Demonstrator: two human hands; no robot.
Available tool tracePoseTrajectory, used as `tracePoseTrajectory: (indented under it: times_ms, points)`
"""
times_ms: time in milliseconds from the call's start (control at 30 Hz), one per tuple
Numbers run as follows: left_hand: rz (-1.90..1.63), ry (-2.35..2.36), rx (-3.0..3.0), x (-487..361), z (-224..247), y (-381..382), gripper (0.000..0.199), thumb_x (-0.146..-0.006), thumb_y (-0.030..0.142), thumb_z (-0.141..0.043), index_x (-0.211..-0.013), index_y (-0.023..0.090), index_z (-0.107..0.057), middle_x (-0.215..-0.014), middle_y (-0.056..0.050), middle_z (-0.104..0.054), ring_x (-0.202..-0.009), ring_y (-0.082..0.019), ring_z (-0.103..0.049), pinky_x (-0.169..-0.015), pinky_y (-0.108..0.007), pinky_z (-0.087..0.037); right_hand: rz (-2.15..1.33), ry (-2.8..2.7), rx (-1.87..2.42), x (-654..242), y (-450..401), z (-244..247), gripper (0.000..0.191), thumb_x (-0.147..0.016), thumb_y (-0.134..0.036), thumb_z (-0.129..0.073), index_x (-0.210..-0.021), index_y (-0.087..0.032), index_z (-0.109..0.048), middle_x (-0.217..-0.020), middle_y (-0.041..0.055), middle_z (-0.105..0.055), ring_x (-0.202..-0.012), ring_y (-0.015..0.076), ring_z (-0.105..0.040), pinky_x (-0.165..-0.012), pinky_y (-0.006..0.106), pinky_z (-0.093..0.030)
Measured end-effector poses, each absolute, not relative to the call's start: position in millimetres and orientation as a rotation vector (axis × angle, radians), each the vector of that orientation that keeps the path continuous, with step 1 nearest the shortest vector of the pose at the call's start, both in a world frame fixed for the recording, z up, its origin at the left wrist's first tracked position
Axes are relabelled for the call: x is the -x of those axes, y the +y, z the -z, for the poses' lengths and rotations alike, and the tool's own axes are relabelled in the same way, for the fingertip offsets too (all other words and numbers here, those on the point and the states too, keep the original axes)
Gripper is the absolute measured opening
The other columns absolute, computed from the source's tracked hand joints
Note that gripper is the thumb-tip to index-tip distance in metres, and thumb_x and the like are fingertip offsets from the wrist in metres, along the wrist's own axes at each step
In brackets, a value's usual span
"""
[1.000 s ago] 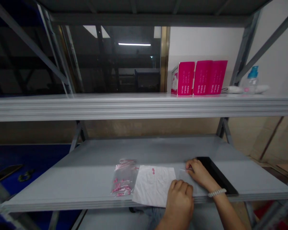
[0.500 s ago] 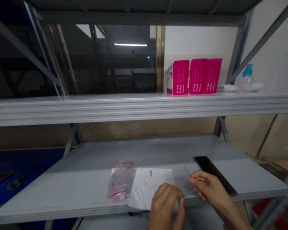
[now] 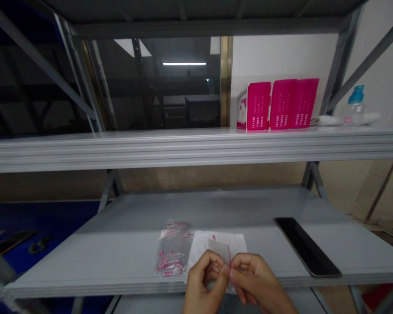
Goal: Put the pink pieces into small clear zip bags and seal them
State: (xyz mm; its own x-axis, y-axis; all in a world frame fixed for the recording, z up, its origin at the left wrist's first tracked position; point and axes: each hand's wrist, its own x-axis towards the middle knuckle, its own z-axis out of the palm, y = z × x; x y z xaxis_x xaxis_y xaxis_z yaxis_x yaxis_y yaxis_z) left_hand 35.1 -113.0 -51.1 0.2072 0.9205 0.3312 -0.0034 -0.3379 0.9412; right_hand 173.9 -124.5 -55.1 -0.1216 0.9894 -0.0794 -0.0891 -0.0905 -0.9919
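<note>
A small clear plastic bag [image 3: 218,250] edged by a thin pink strip [image 3: 229,256] is being pinched between the left hand [image 3: 205,279] and right hand [image 3: 253,279], brought together near the shelf's edge, over a white paper sheet [image 3: 237,244] on a grey metal shelf [image 3: 85,279], while a clear bag of pink pieces [image 3: 173,257] is lying just left.

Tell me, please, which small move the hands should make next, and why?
Probably the left hand should hold the small clear plastic bag steady while the right hand seats the thin pink strip at its edge, because the strip stands upright there, pinched between both hands.
</note>
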Motion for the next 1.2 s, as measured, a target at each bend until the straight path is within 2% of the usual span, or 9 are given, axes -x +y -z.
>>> tracePoseTrajectory:
  times_ms: [200, 333, 500, 633, 800, 900, 967, 1100, 1200]
  points:
    - [-1.087, 0.853, -1.454, -35, 41, -108, 0.031, -0.078, 0.041, -0.067, -0.066, 0.019, -0.048, -0.056, 0.007, -0.046, -0.049, -0.008, -0.046, -0.048, -0.018, -0.036, -1.491, -1.245, 1.078, -168, -120, 55, 0.045, -0.061, -0.056, -0.077, -0.063, -0.017, -0.053, -0.043, -0.0080, -0.049, -0.030, 0.0026, -0.037, -0.031, 0.016, -0.018]
    - [-1.055, 0.832, -1.518, -33, 41, -108, 0.035, -0.085, 0.046, -0.057, -0.065, 0.019, -0.048, -0.057, 0.005, -0.047, -0.052, -0.010, -0.047, -0.051, -0.019, -0.037, -1.565, -1.210, 0.922, -173, -121, 56, 0.050, -0.057, -0.057, -0.081, -0.065, -0.017, -0.052, -0.054, -0.0040, -0.059, -0.032, 0.0020, -0.044, -0.030, 0.014, -0.019]
    - [-1.028, 0.825, -1.677, -30, 46, -108, 0.027, -0.092, 0.036, -0.044, -0.070, 0.021, -0.047, -0.059, 0.002, -0.054, -0.053, -0.012, -0.052, -0.053, -0.021, -0.040, -1.602, -1.176, 0.834, -175, -120, 60, 0.046, -0.069, -0.059, -0.072, -0.070, -0.019, -0.049, -0.058, -0.0043, -0.057, -0.035, 0.0047, -0.050, -0.033, 0.014, -0.027]
    - [-1.053, 0.953, -1.982, -27, 49, -104, 0.020, -0.086, 0.020, -0.044, -0.066, 0.021, -0.044, -0.056, 0.003, -0.054, -0.051, -0.012, -0.052, -0.051, -0.020, -0.037, -1.429, -1.347, 0.979, -169, -120, 60, 0.040, -0.077, -0.058, -0.059, -0.069, -0.020, -0.047, -0.055, -0.0045, -0.053, -0.035, 0.0051, -0.043, -0.036, 0.017, -0.029]
    - [-1.270, 1.157, -2.264, -17, 49, -104, 0.020, -0.083, 0.011, -0.044, -0.065, 0.021, -0.044, -0.055, 0.005, -0.050, -0.047, -0.011, -0.050, -0.046, -0.019, -0.034, -0.962, -1.323, 1.230, -162, -120, 53, 0.021, -0.070, -0.032, -0.053, -0.055, -0.022, -0.041, -0.049, -0.0075, -0.036, -0.045, 0.0072, -0.034, -0.044, 0.021, -0.025]
    - [-1.402, 1.205, -2.294, -11, 45, -106, 0.023, -0.086, 0.015, -0.048, -0.065, 0.022, -0.044, -0.055, 0.005, -0.051, -0.047, -0.011, -0.052, -0.047, -0.019, -0.040, -1.022, -1.312, 1.223, -164, -119, 46, 0.013, -0.065, -0.029, -0.048, -0.055, -0.023, -0.041, -0.046, -0.0070, -0.039, -0.043, 0.0077, -0.034, -0.044, 0.022, -0.026]
    - [-1.450, 1.111, -2.350, -8, 43, -107, 0.010, -0.080, 0.025, -0.062, -0.079, 0.021, -0.053, -0.071, 0.000, -0.063, -0.063, -0.017, -0.064, -0.059, -0.026, -0.052, -1.191, -1.310, 1.149, -166, -119, 42, 0.009, -0.062, -0.029, -0.045, -0.056, -0.023, -0.042, -0.044, -0.0071, -0.042, -0.039, 0.0069, -0.032, -0.042, 0.022, -0.025]
    - [-1.371, 0.928, -2.537, -4, 44, -105, 0.088, -0.055, 0.028, -0.084, -0.132, 0.020, -0.043, -0.123, -0.014, -0.064, -0.111, -0.034, -0.063, -0.091, -0.048, -0.054, -1.323, -1.335, 1.095, -167, -118, 39, 0.005, -0.059, -0.025, -0.046, -0.056, -0.023, -0.043, -0.044, -0.0080, -0.043, -0.039, 0.0063, -0.031, -0.041, 0.021, -0.025]
    - [-1.347, 0.958, -2.543, -2, 44, -103, 0.078, -0.054, 0.017, -0.084, -0.124, 0.027, -0.050, -0.108, -0.006, -0.071, -0.100, -0.030, -0.068, -0.086, -0.047, -0.056, -1.251, -1.330, 1.141, -167, -118, 41, 0.007, -0.057, -0.023, -0.048, -0.053, -0.023, -0.042, -0.044, -0.0090, -0.039, -0.041, 0.0068, -0.034, -0.042, 0.020, -0.025]
